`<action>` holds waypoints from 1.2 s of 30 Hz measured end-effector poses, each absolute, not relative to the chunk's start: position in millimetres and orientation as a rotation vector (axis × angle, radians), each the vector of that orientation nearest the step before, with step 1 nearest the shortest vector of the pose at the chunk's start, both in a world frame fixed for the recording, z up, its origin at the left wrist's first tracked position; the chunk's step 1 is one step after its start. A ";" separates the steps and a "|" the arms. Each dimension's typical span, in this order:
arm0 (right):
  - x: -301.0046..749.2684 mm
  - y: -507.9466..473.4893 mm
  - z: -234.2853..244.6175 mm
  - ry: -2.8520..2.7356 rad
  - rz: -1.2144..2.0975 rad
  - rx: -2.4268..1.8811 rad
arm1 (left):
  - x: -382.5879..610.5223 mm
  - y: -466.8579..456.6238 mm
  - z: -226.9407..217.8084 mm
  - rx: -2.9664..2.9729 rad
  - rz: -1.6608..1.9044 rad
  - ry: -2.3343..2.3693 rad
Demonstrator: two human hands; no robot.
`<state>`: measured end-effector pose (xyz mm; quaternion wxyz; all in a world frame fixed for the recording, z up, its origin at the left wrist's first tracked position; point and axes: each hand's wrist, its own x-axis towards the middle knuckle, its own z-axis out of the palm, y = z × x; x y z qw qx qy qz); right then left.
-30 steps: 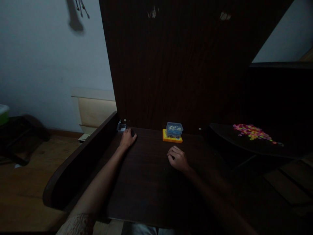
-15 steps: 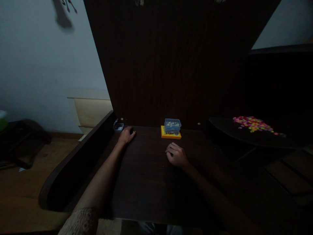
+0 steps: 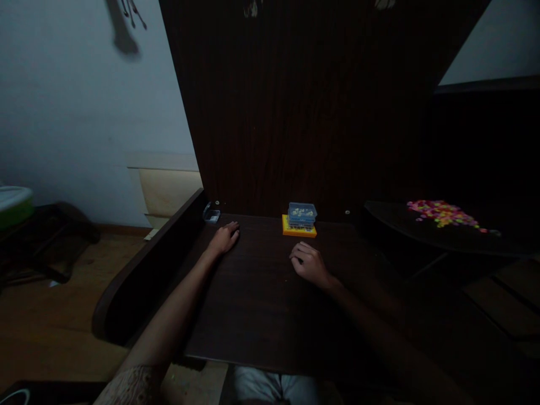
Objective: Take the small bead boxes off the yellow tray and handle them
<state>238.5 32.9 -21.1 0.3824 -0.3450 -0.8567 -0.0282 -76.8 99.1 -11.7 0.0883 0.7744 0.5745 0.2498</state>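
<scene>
The scene is dim. My left hand (image 3: pixel 224 238) lies palm down on the dark wooden desk (image 3: pixel 253 304), fingers apart, just right of a small clear box (image 3: pixel 211 214) in the back left corner. My right hand (image 3: pixel 309 264) rests on the desk with its fingers curled loosely, holding nothing that I can see. Just beyond it, against the back panel, a clear lidded box with pale bits (image 3: pixel 302 214) sits on top of a flat orange box (image 3: pixel 299 230).
A tall dark back panel (image 3: pixel 304 107) rises behind the desk. A raised rail (image 3: pixel 147 264) runs along the left side. On a dark shelf at the right lies a heap of coloured beads (image 3: pixel 442 213). Wooden floor and a pale board lie at the left.
My left hand has drawn back a little from the small clear box in the corner. The camera has shifted slightly. My right hand has barely moved.
</scene>
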 end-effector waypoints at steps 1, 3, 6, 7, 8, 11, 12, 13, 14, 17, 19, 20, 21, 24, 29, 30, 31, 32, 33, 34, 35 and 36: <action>239.0 34.3 -18.9 -2.194 -0.088 -0.886 | -76.7 96.5 -12.0 2.303 0.752 1.712; 240.4 39.0 -10.7 -2.205 -0.146 -0.916 | -76.5 91.5 -12.3 2.297 0.776 1.719; 245.0 51.2 11.8 -2.187 -0.265 -0.993 | -76.2 84.9 -12.9 2.284 0.819 1.727; 247.2 56.5 21.2 -2.172 -0.302 -1.012 | -76.1 83.0 -13.2 2.280 0.833 1.728; 249.8 62.3 30.9 -2.167 -0.333 -1.027 | -76.0 81.2 -13.6 2.276 0.845 1.729; 258.8 81.8 57.6 -2.151 -0.408 -1.113 | -76.1 76.8 -14.6 2.270 0.864 1.720; 262.0 88.6 64.5 -2.166 -0.413 -1.153 | -76.4 75.8 -14.6 2.271 0.867 1.713; 265.1 95.3 70.1 -2.196 -0.409 -1.186 | -76.7 75.1 -14.5 2.273 0.872 1.704; 268.1 102.0 74.3 -2.247 -0.399 -1.208 | -77.1 74.7 -14.2 2.275 0.878 1.695; 275.4 119.3 79.9 -2.370 -0.333 -1.293 | -78.3 74.6 -12.5 2.284 0.904 1.667; 278.3 127.5 80.8 -2.407 -0.287 -1.370 | -78.9 74.9 -11.3 2.296 0.922 1.645; 279.0 130.5 81.2 -2.426 -0.272 -1.408 | -79.2 75.0 -10.9 2.304 0.929 1.635; 279.3 132.7 81.9 -2.448 -0.259 -1.443 | -79.3 75.2 -10.7 2.312 0.935 1.624; 277.6 136.6 85.5 -2.521 -0.226 -1.511 | -79.5 75.6 -11.1 2.336 0.945 1.593; 271.7 140.2 90.3 -2.584 -0.208 -1.516 | -78.7 75.5 -12.1 2.342 0.982 1.564; 270.9 140.7 90.8 -2.583 -0.217 -1.522 | -78.6 75.0 -11.6 2.338 0.995 1.567; 270.2 141.1 91.4 -2.579 -0.228 -1.527 | -78.5 74.1 -10.8 2.334 1.007 1.571; 269.7 141.3 92.1 -2.575 -0.241 -1.527 | -78.5 73.0 -9.6 2.332 1.017 1.572; 269.2 141.4 93.1 -2.570 -0.255 -1.521 | -78.3 71.5 -8.0 2.331 1.027 1.570; 268.6 141.1 94.4 -2.565 -0.268 -1.507 | -78.0 69.6 -5.9 2.333 1.036 1.564; 267.6 140.5 96.0 -2.559 -0.279 -1.489 | -77.1 67.3 -3.5 2.337 1.047 1.556; 265.9 139.4 97.7 -2.554 -0.290 -1.469 | -75.6 64.5 -0.8 2.344 1.059 1.547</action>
